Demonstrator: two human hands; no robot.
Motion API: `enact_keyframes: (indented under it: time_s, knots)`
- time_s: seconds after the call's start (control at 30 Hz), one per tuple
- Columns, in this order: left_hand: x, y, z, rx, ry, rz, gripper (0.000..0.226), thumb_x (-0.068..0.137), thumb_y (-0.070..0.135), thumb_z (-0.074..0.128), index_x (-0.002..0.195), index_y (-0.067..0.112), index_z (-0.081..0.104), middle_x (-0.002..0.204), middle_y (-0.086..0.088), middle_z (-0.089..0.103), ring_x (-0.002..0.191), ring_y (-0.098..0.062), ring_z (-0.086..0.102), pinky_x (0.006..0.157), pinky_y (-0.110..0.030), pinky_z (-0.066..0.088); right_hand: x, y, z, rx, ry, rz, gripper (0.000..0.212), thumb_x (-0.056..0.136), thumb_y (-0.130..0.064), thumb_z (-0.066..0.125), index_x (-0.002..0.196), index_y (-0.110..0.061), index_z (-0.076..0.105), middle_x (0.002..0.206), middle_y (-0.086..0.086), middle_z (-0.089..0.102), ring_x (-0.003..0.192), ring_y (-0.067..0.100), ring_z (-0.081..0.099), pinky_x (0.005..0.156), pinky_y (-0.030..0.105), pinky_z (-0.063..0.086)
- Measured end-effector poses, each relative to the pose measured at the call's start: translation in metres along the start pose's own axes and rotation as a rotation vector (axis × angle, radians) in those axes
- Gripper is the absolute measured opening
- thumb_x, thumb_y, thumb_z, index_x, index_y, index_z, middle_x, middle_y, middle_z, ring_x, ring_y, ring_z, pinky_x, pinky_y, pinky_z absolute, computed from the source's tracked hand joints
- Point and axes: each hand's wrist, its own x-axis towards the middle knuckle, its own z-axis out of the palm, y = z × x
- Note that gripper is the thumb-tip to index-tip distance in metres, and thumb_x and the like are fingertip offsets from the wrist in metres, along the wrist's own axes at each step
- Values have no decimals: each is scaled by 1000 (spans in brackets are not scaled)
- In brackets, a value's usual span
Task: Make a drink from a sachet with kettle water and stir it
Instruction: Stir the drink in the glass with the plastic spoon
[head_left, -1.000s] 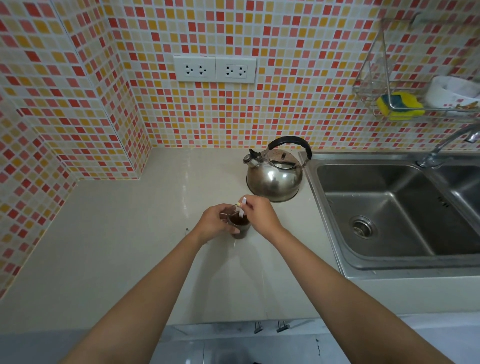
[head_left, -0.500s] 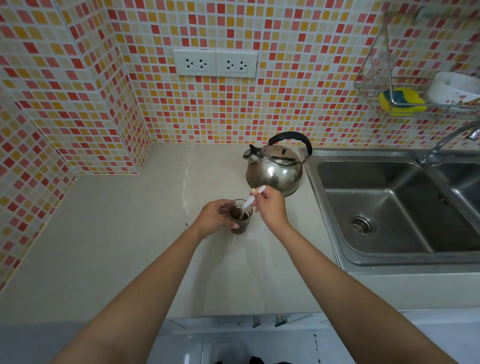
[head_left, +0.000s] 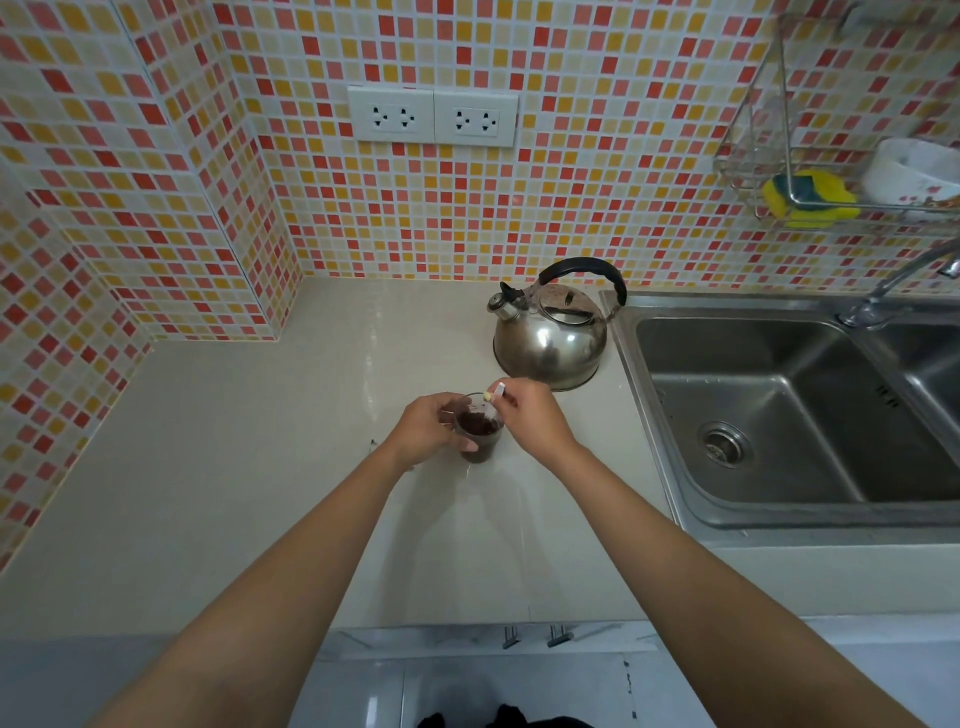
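A small clear glass (head_left: 480, 431) of dark brown drink stands on the pale counter (head_left: 260, 467), just in front of the steel kettle (head_left: 550, 332). My left hand (head_left: 428, 428) wraps around the glass from the left. My right hand (head_left: 530, 415) pinches a thin white stirrer (head_left: 496, 392) that dips into the drink, its top end pointing up and to the left. The stirrer's lower part is hidden in the liquid. No sachet is in sight.
A steel double sink (head_left: 779, 405) with a tap (head_left: 883, 291) lies right of the kettle. A wire rack (head_left: 779, 171) on the tiled wall holds a yellow sponge (head_left: 810, 195) and a white bowl (head_left: 914, 171). Wall sockets (head_left: 434, 115) sit above the counter.
The stirrer's top end swung from upright to tilted right, and now tilts left. Both hands stayed at the glass. The view shifted slightly.
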Motion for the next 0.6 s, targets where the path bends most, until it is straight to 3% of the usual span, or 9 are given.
enact_keyframes:
  time_s: [0.23,0.37,0.6]
  knots:
    - [0,1,0,2,2,-3,64,55,-11,83,113,11,67,104,-7,70,103,-25,65,95,-36,52,-2,-2,9,157,19,108,20,91,-14,56,74,-8,64,65,7,60,60,15,51,56,20,39]
    - [0,1,0,15,-4,-2,65,56,-11,83,115,9,66,105,-6,71,99,-21,65,92,-30,51,1,0,3,50,18,85,21,93,-17,54,77,-5,62,71,14,62,65,20,53,60,28,41]
    - [-1,-1,-1,27,1,-6,69,56,-7,84,120,9,65,113,-11,71,108,-29,65,99,-39,51,-1,-5,10,60,-48,28,20,90,-14,55,77,-3,64,69,11,61,61,14,51,58,27,40]
